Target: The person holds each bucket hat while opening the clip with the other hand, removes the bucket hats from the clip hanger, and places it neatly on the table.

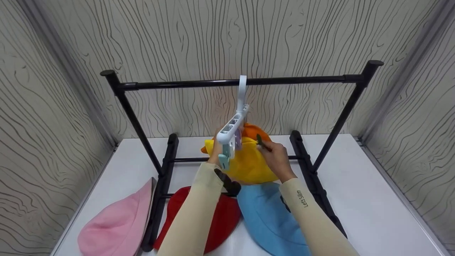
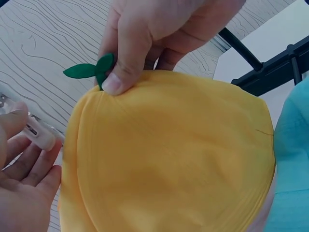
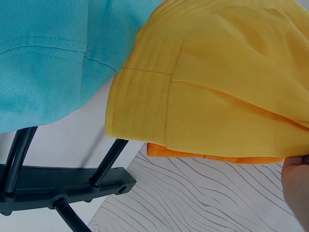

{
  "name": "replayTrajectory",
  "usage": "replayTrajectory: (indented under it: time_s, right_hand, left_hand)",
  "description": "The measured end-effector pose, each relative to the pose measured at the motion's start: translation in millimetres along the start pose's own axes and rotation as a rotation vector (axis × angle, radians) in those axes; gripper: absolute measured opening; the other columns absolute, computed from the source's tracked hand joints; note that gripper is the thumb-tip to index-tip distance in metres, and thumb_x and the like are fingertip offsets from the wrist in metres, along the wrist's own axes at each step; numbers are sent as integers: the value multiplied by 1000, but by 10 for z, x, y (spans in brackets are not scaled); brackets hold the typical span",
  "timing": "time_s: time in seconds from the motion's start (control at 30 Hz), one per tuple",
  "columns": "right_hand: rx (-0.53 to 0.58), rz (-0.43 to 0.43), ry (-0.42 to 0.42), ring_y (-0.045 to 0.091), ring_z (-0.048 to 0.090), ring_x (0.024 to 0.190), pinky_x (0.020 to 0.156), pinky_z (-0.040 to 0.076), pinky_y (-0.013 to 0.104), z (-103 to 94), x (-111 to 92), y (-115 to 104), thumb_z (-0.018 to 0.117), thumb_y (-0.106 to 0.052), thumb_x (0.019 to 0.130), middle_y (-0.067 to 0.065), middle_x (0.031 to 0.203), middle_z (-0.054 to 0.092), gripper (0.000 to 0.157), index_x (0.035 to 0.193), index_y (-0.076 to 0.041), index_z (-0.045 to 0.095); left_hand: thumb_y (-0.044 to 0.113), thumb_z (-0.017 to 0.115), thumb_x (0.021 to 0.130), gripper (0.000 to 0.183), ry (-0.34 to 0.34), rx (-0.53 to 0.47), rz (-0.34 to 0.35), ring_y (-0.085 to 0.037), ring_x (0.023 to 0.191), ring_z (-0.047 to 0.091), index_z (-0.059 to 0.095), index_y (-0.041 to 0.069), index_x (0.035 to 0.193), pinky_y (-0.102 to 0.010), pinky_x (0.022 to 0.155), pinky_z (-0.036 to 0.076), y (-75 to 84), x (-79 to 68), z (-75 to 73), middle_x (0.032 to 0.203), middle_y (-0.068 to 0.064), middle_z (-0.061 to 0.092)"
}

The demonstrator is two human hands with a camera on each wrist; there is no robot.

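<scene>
My right hand (image 1: 277,159) pinches the top of a yellow hat (image 2: 174,150) beside its green leaf tip (image 2: 87,70). The hat hangs upside-free under a white clip hanger (image 1: 233,125), which hooks over the black bar. At the hanger, my left hand (image 2: 29,169) pinches a pale clip (image 2: 41,135) between thumb and fingers, close beside the yellow hat; the hanger and sleeve hide most of this hand in the head view. Behind the yellow one shows an orange hat (image 1: 254,130). A mint clip (image 1: 224,160) and a lilac clip (image 1: 238,138) hang from the hanger.
The black rack (image 1: 199,84) stands on a white table (image 1: 369,177) before patterned walls. A pink hat (image 1: 113,220) lies at the left, a red hat (image 1: 224,224) in front, and a blue hat (image 1: 270,220) at its right, below my forearms.
</scene>
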State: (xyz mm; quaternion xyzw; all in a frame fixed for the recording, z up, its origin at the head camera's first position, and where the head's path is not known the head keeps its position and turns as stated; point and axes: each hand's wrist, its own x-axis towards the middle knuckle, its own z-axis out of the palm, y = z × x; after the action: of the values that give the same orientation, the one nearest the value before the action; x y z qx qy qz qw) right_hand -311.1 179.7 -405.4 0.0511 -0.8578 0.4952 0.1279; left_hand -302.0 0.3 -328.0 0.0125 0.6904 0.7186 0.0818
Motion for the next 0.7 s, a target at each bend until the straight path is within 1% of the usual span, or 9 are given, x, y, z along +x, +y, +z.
replayTrajectory:
  time_s: [0.13, 0.17, 0.2, 0.27, 0.37, 0.43, 0.5, 0.6, 0.7]
  right_hand:
    - [-6, 7, 1, 19, 57, 84, 82, 50, 35, -13, -4, -4, 57, -17, 89, 9, 100, 66, 27, 112, -6, 63]
    - [-10, 7, 4, 20, 57, 84, 82, 50, 35, -19, -5, -9, 57, -18, 89, 9, 100, 66, 27, 113, -7, 63]
    - [-13, 4, 6, 20, 57, 84, 83, 50, 35, -23, -4, -11, 57, -18, 89, 9, 100, 66, 27, 113, -7, 63]
    - [-22, 4, 5, 20, 58, 87, 84, 49, 36, -31, 1, -17, 57, -18, 89, 9, 102, 65, 28, 115, -7, 62]
    - [-19, 16, -3, 21, 57, 90, 86, 48, 37, -44, 6, -25, 56, -20, 90, 10, 106, 64, 31, 118, -9, 60]
    - [-10, 29, -11, 21, 57, 92, 88, 47, 37, -60, 7, -33, 55, -22, 90, 9, 108, 63, 31, 119, -9, 60]
    - [3, 40, -11, 21, 57, 93, 89, 46, 37, -73, 7, -42, 55, -23, 90, 9, 109, 63, 32, 119, -9, 60]
    - [19, 37, 1, 22, 56, 93, 90, 46, 37, -93, 5, -58, 55, -22, 90, 10, 109, 63, 32, 118, -8, 60]
    - [4, 13, 25, 23, 58, 94, 89, 46, 38, -105, 2, -74, 57, -21, 89, 12, 107, 63, 30, 115, -6, 62]
  left_hand:
    - [52, 36, 92, 43, 28, -40, -155, -11, 79, 53, 52, 14, 105, -22, 76, 48, -59, 9, -43, 87, 2, 54]
    - [52, 32, 93, 44, 33, -39, -160, -11, 79, 53, 52, 14, 105, -21, 77, 48, -66, 4, -46, 87, 2, 53]
    - [51, 30, 93, 44, 33, -35, -151, -11, 80, 52, 52, 14, 104, -21, 77, 47, -76, -2, -49, 88, 1, 53]
    - [51, 32, 94, 41, 44, -4, -92, -12, 83, 52, 50, 17, 107, -22, 79, 47, -147, 39, -70, 91, 1, 52]
    - [48, 41, 93, 34, 56, 62, 23, -13, 91, 52, 46, 23, 116, -25, 84, 48, -279, 116, -112, 100, 1, 52]
    - [45, 48, 90, 34, 65, 87, 78, -15, 95, 54, 47, 25, 117, -28, 86, 48, -359, 189, -140, 103, 1, 54]
    - [39, 54, 88, 34, 80, 129, 136, -15, 98, 54, 50, 25, 119, -32, 90, 46, -426, 257, -167, 106, 2, 56]
    - [31, 57, 88, 30, 105, 174, 188, -15, 99, 56, 55, 21, 117, -35, 92, 45, -492, 349, -193, 107, 2, 59]
    - [27, 56, 89, 31, 139, 221, 207, -14, 101, 55, 54, 20, 119, -37, 94, 43, -534, 378, -209, 109, 4, 59]
